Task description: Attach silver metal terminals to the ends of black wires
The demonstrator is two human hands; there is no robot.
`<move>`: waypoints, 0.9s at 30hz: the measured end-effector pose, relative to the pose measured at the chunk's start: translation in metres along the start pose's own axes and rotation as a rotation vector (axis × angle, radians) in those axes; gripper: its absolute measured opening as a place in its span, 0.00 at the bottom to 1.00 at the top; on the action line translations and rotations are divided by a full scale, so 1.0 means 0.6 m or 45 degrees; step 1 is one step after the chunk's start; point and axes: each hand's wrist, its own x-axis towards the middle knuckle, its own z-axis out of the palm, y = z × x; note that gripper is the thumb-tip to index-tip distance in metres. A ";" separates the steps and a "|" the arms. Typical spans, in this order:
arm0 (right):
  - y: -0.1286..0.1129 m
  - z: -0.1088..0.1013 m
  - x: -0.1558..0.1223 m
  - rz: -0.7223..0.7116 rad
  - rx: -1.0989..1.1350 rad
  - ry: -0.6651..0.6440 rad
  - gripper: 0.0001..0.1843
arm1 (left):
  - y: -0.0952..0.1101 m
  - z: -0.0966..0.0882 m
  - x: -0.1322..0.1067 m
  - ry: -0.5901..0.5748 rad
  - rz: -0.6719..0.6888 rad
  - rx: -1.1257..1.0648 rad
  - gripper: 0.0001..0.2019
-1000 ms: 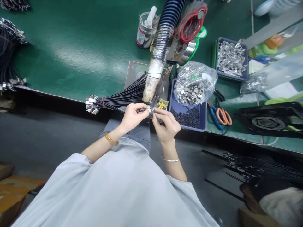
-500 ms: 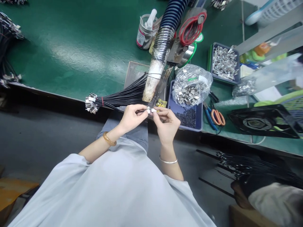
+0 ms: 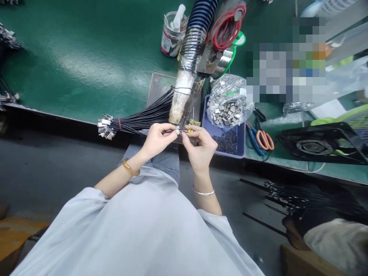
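My left hand (image 3: 159, 141) is closed in a pinch on a small silvery connector (image 3: 178, 131) at the table's front edge. Fingertip to fingertip with it, my right hand (image 3: 201, 147) pinches at the right side of the same spot; its fingers partly hide what is there. Just behind the hands hangs the taped white nozzle (image 3: 176, 109) of a ribbed hose. A bundle of black cables (image 3: 143, 119) with metal connectors at its left end, tied with a red band, lies beside my left hand. Some small yellow pieces (image 3: 194, 122) lie behind my right fingers.
Right of my hands stands a blue tray (image 3: 240, 143) holding tiny dark parts and a clear bag (image 3: 230, 101) of metal shells. Beyond are blue pliers (image 3: 254, 142), orange-handled scissors (image 3: 265, 140) and a black fan (image 3: 322, 145). A jar (image 3: 170, 40) stands behind. More cables (image 3: 299, 197) hang lower right.
Both hands have shifted slightly left in the view, along with the whole scene. The fingertips have come closer together around the small metal part. Part of the upper right is now blurred into blocks.
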 end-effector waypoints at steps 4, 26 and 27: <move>-0.004 -0.002 0.003 -0.039 -0.025 -0.002 0.07 | 0.005 -0.001 0.001 0.018 -0.024 -0.004 0.10; -0.003 -0.006 -0.013 0.147 0.105 -0.047 0.06 | 0.001 0.003 -0.021 0.054 0.058 -0.055 0.06; -0.003 -0.007 -0.012 0.114 0.078 -0.046 0.06 | 0.001 0.004 -0.021 0.056 0.057 -0.048 0.06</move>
